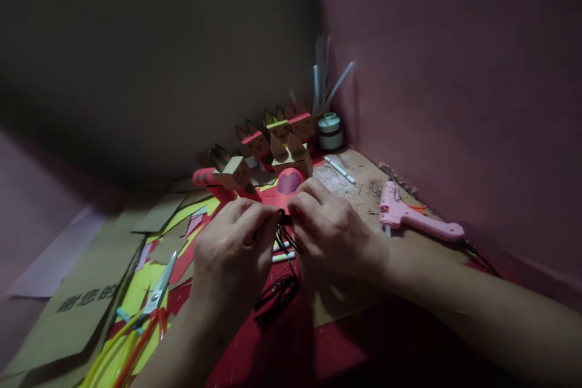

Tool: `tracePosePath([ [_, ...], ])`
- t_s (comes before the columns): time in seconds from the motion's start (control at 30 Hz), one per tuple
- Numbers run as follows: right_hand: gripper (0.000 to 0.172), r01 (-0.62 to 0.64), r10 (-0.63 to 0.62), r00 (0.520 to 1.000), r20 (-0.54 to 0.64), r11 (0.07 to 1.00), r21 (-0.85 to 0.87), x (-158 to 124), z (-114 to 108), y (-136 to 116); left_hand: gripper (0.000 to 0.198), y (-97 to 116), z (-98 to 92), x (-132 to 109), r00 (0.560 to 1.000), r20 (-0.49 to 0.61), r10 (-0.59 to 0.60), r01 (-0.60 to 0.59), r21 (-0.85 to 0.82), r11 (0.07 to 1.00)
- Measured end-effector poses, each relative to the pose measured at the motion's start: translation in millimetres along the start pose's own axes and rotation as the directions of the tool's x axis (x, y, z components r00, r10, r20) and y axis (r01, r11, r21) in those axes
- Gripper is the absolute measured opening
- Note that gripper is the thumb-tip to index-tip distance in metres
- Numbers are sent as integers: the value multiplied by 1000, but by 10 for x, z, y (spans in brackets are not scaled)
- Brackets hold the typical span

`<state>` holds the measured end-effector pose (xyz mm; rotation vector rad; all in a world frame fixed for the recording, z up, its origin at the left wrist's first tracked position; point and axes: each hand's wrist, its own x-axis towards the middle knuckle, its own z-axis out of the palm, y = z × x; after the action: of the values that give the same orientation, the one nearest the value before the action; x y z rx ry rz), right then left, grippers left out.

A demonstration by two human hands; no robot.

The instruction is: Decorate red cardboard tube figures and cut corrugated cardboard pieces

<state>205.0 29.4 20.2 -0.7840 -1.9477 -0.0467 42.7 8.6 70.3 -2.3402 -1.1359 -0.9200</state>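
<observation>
Black strands [283, 230] between left fingers [265, 213] and right fingers [303, 202]

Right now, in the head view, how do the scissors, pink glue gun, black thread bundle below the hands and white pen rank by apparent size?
1. Scissors
2. Pink glue gun
3. Black thread bundle
4. White pen

Being nearer the camera enlarges the scissors and bundle, so true sizes are unsure.

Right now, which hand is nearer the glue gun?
Right. The right hand is to the left of the glue gun, apart from it; the left hand is farther off, on the right hand's other side.
</observation>
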Motion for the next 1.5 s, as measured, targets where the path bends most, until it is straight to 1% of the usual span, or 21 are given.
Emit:
tracePosePath([
  [0.23, 11, -46, 45, 999, 22, 999, 24, -21, -10, -11, 12, 9, -28, -7, 999, 33, -20, 21, -22, 1000],
  [0.37, 12, -49, 48, 998, 43, 998, 26, -8, -17, -14, 14, 21, -24, 24, 999, 13, -38, 38, -41, 998],
  [0.5, 12, -46, 45, 998, 41, 999, 21, 1, -14, -19, 12, 16, -7, 33, 1000, 17, -8, 8, -43, 999],
  [0.8, 12, -52, 51, 998, 29, 998, 26, 2, -22, -30, 15, 42, 11, -11, 998, 49, 47, -50, 77, 996],
  [0.9, 11, -49, 49, 999, 15, 998, 27, 5, -12, -37, 13, 43, 9, -45, 993, 85, 81, -91, 116, 989],
  [1.0, 11, -55, 55, 998, -7, 998, 18, 8, 14, -38, 11, 37, 10, -77, 988, 99, 121, -135, 147, 980],
  [1.23, 10, -40, 41, 998, -50, 999, 19, 13, 54, -42, 14, 54, 25, -106, 984, 85, 159, -173, 191, 966],
  [1.37, 11, -29, 31, 997, -67, 999, 19, 16, 51, -52, 10, 63, 74, -114, 987, 55, 150, -159, 233, 959],
  [1.5, 11, -36, 37, 998, -56, 999, 27, 17, 48, -55, 9, 38, 136, -130, 988, 25, 151, -152, 262, 953],
])
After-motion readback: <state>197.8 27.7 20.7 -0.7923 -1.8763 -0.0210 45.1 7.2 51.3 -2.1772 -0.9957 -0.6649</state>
